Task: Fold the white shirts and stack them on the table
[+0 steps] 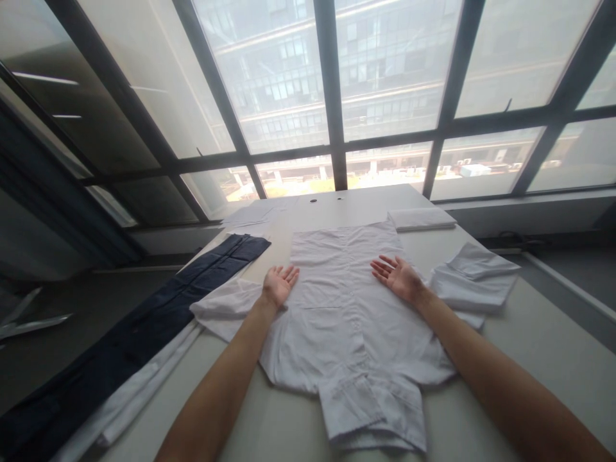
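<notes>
Facing palm-up, left hand (pixel 280 286) spread wide at edge of white shirt (pixel 327 337), right hand (pixel 400 278) likewise over it, contact unclear

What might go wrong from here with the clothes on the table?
The wrinkled white cloth shirt might keep its creases if pressed. Its sleeve beside the right hand lies near the white tabletop's right edge and may slip over. The dark navy cloth garment along the left edge might slide off.
</notes>
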Motion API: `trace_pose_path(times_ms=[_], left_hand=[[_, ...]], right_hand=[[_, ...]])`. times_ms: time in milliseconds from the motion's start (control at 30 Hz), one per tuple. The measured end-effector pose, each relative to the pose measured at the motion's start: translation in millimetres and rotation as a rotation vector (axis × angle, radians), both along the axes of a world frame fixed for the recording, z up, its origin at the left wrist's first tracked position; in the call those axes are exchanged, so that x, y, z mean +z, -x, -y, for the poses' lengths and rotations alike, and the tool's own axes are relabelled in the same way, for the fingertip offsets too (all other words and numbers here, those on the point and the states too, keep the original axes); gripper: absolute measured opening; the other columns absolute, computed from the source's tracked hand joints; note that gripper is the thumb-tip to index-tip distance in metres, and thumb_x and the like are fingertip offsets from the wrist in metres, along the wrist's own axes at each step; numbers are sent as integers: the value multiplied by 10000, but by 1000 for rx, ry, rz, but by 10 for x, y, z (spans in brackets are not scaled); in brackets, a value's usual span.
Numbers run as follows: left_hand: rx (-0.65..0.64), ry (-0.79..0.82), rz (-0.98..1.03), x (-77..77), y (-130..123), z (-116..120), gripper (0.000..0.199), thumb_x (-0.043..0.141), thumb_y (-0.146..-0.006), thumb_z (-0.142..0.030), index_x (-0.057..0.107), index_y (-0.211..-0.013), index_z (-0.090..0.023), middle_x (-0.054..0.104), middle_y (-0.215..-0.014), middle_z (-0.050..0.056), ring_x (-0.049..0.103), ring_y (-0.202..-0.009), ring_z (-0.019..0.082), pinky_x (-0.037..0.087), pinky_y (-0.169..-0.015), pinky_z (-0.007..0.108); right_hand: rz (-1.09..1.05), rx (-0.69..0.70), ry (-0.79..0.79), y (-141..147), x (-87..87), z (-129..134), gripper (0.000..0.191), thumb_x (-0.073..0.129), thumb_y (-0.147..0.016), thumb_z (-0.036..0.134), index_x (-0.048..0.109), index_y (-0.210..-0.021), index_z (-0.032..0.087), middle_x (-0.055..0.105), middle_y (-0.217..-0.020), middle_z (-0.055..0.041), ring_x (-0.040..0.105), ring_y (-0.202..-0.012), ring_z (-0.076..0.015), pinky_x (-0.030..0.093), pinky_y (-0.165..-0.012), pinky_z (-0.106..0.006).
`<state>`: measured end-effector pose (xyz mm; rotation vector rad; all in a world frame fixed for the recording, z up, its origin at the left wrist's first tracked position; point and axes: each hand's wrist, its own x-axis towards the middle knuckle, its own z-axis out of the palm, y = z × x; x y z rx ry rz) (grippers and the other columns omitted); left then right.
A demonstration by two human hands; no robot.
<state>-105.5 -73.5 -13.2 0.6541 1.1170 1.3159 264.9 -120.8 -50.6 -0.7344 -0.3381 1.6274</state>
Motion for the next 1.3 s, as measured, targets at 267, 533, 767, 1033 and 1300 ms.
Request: trace_pose_path(times_ms=[267,533,767,1033,1300], left_hand=[[-111,-475,-695,-16,-337,94,426,451,-972,-320,599,-1346,-178,572,-1445,123,500,-1370,252,344,-1179,432],[-547,-628,-1738,-348,-608,390,556,400,-1033,-494,428,-1531,-249,322,-1630,111,226,-1517,349,172,-1192,624],[-587,-602,-1797,-331,-590,390,576,387,-1030,-515,410,-1546,-261,293,-1643,103,219,-1521,341,182,-1198,592],[-581,-602,-1801,-316,-601,412,570,390,-1031,-501,416,-1544,-253,298,-1640,110,225,-1518,346,196,-1191,599],[-581,-616,-1829,-334,-602,404,580,380,-1031,-506,392,-1557,-263,278,-1646,108,215,-1522,345,192,-1190,603]], right_hand=[[-9,6,-1,1,-16,-19,376,309,-1056,383,561,-1259,192,659,-1244,-179,692,-1128,-251,611,-896,-489],[-44,27,-9,-57,5,-21,388,313,-1045,389,503,-1328,205,620,-1319,-191,685,-1139,-259,598,-897,-513],[57,-451,-8,-396,-50,-138,445,299,-1004,465,385,-1422,340,502,-1472,-98,657,-1152,-148,569,-956,-421],[453,-496,-106,-189,-105,-157,241,517,-870,300,638,-1074,256,683,-1168,-41,673,-1030,-163,569,-948,-376],[1362,-261,-414,177,-14,79,290,595,-865,310,692,-1132,247,622,-1352,-108,474,-1354,-306,266,-1211,-513]])
